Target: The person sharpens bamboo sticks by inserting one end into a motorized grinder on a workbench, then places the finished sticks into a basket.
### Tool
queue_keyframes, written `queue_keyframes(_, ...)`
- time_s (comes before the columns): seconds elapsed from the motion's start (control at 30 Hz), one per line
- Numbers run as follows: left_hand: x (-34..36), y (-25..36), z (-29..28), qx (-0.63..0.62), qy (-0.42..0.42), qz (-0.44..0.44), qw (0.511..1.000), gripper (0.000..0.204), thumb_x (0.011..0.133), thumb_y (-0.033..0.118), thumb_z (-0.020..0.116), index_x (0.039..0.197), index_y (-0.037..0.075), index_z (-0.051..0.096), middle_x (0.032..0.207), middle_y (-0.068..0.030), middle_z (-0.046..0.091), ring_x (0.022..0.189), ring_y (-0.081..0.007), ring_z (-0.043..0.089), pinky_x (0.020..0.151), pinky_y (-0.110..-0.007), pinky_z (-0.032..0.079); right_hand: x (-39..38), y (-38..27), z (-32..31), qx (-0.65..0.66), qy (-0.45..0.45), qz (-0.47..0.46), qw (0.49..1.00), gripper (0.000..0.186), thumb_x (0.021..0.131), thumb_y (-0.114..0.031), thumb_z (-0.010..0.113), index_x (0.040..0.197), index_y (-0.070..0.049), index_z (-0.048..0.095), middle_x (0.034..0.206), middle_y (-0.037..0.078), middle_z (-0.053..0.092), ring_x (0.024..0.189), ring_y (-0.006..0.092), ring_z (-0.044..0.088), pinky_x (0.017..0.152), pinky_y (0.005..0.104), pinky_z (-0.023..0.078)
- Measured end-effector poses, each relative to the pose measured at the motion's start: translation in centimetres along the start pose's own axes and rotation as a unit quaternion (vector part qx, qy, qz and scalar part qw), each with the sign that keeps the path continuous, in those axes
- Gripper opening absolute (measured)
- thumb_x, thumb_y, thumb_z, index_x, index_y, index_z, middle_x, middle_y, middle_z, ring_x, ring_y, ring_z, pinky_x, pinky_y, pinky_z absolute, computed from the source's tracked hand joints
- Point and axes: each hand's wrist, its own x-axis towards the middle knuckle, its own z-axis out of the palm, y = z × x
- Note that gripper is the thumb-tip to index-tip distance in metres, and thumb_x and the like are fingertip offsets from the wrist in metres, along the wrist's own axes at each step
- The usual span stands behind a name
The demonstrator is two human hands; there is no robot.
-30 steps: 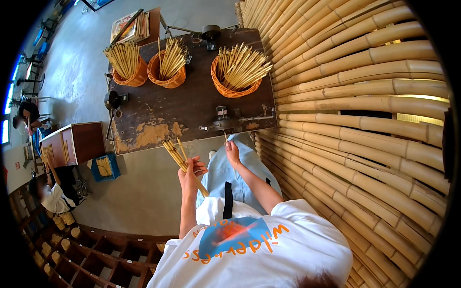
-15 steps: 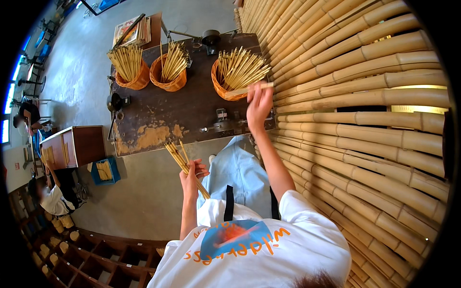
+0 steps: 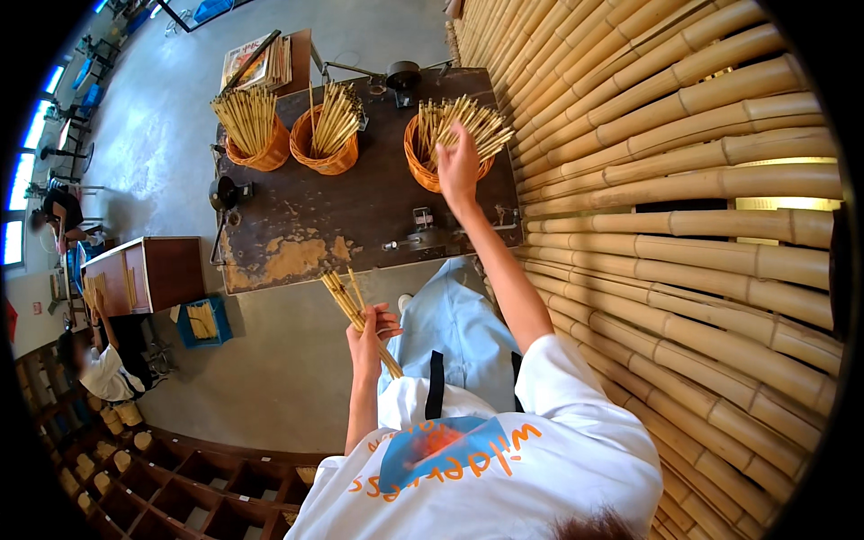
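Note:
My left hand (image 3: 373, 329) grips a small bundle of thin yellow bamboo sticks (image 3: 346, 297) low in front of me, below the dark worn table (image 3: 342, 216). My right hand (image 3: 457, 166) is raised to the near side of the right wicker basket (image 3: 421, 173), at the bamboo sticks (image 3: 481, 126) packed in it, with fingers bent; whatever it holds cannot be made out. Two more wicker baskets, middle (image 3: 324, 157) and left (image 3: 265, 155), stand full of similar sticks on the table.
A bamboo slat wall (image 3: 675, 247) borders the right. Metal fixtures (image 3: 225, 193) are mounted at the table's edges. At left are a wooden cabinet (image 3: 171, 270), a blue bin (image 3: 196, 331), two people (image 3: 103, 369) (image 3: 63, 211) and cubbyholes (image 3: 202, 468) at lower left.
My right hand rose from beside my legs to the right basket, carrying a stick half a second ago; it has since shifted left and that stick is no longer distinct. My left hand still grips its bundle.

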Motion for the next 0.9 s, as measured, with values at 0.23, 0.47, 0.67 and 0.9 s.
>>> queue_keyframes(0.23, -0.1, -0.2, 3.0, 0.029, -0.138, -0.045, 0.989, 0.042, 0.104, 0.031, 0.044, 0.108, -0.008, 0.06, 0.085, -0.0137, 0.066, 0.07, -0.0193, 0.066, 0.064, -0.032, 0.058, -17.3, -6.6, -7.0, 0.197, -0.433, 0.148, 0.867, 0.023, 0.096, -0.019, 0.061, 0.104, 0.0, 0.068, 0.087, 0.002, 0.069, 0.078, 0.0077, 0.06, 0.064, 0.0245, 0.049)
queue_keyframes(0.47, -0.7, -1.8, 2.8, 0.012, -0.114, -0.02, 0.993, 0.044, 0.104, 0.033, 0.043, 0.109, -0.008, 0.059, 0.092, -0.0158, 0.068, 0.083, -0.0219, 0.069, 0.078, -0.033, 0.058, -18.1, -9.5, -10.3, 0.292, -0.096, 0.267, 0.913, 0.028, 0.105, -0.028, 0.04, 0.095, -0.006, 0.054, 0.077, 0.004, 0.063, 0.055, 0.0048, 0.043, 0.053, 0.0221, 0.037)
queue_keyframes(0.67, -0.2, -0.6, 1.2, 0.022, -0.062, -0.006, 0.998, 0.045, 0.104, 0.033, 0.042, 0.108, -0.007, 0.06, 0.092, -0.0147, 0.068, 0.083, -0.021, 0.069, 0.075, -0.032, 0.058, -24.9, 5.1, -6.9, -0.062, -0.213, 0.242, 0.945, 0.022, 0.101, -0.026, 0.043, 0.097, -0.006, 0.052, 0.078, 0.016, 0.067, 0.07, 0.0361, 0.064, 0.063, 0.0464, 0.046)
queue_keyframes(0.9, -0.6, -0.6, 0.7, 0.025, -0.059, -0.006, 0.998, 0.046, 0.105, 0.035, 0.041, 0.108, -0.007, 0.061, 0.09, -0.014, 0.067, 0.079, -0.02, 0.068, 0.072, -0.032, 0.059, -28.2, 13.4, -1.6, -0.176, -0.249, 0.247, 0.92, 0.018, 0.098, -0.021, 0.046, 0.099, -0.007, 0.058, 0.092, 0.014, 0.068, 0.087, 0.0392, 0.063, 0.074, 0.0504, 0.048)
